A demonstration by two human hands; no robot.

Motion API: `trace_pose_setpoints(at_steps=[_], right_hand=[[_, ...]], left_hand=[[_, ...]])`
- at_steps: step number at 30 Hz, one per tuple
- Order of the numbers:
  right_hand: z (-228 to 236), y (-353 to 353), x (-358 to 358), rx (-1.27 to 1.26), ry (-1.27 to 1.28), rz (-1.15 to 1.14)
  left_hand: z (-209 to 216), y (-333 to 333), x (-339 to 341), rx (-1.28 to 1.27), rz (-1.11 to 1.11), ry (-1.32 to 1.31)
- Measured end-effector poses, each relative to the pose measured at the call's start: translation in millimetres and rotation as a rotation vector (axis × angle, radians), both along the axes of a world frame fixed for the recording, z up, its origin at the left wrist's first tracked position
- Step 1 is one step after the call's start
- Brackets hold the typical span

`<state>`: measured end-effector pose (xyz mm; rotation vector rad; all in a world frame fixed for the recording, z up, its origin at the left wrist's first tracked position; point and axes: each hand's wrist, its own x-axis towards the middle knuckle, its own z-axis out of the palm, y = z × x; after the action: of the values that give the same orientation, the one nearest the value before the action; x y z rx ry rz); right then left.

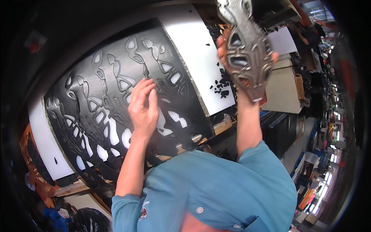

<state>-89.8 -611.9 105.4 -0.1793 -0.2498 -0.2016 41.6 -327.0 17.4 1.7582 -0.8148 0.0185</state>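
Head view. The right hand is raised at upper right, closed around a silvery metal cutting die. Fingers show along the die's left edge, thumb tip at its right; the palm is mostly hidden behind it. The die is long, narrow at the lower end, with several openings between raised ribs; its upper end runs out of the picture. It is held up well clear of the work surface.

Left hand over the middle of a black sheet, palm partly turned in, fingers loosely bent and close together, thumb standing apart. Nothing seen in its grasp. Cannot tell whether the fingertips touch the sheet.

The sheet carries repeated rows of curved cut-outs and outlines, white showing through many of the holes. Its near edge is ragged, dark strips reaching toward the wearer's body. Sheet lies on a white board, bare beyond its right side and again at lower left. On the board, just below the die, a scatter of small black scraps.

Right of the raised forearm: a cream-coloured box, a white paper just beyond it. Wearer in a teal shirt, pale button at the front. Black plastic bag at lower left, crumpled.
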Motion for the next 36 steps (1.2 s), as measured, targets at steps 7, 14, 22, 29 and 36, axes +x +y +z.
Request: trace_pose_setpoints(at_steps=[7, 14, 22, 29, 36], right_hand=[[-66, 53, -17, 0.557, 0.419, -0.078], [-18, 4, -18, -0.700, 0.929, -0.201], [-52, 60, -15, -2.447, 1.316, -0.378], [-42, 135, 55, -2.024, 0.503, -0.679], [-52, 329, 169, -1.827, -0.419, -0.454]], left_hand=[[17, 97, 21, 0.296, 0.274, -0.102], [3, 121, 20, 0.152, 0.302, -0.085], [40, 265, 29, 0.784, 0.962, -0.050], [55, 296, 27, 0.416, 0.828, 0.325], [65, 300, 9, -0.038, 0.711, 0.687]])
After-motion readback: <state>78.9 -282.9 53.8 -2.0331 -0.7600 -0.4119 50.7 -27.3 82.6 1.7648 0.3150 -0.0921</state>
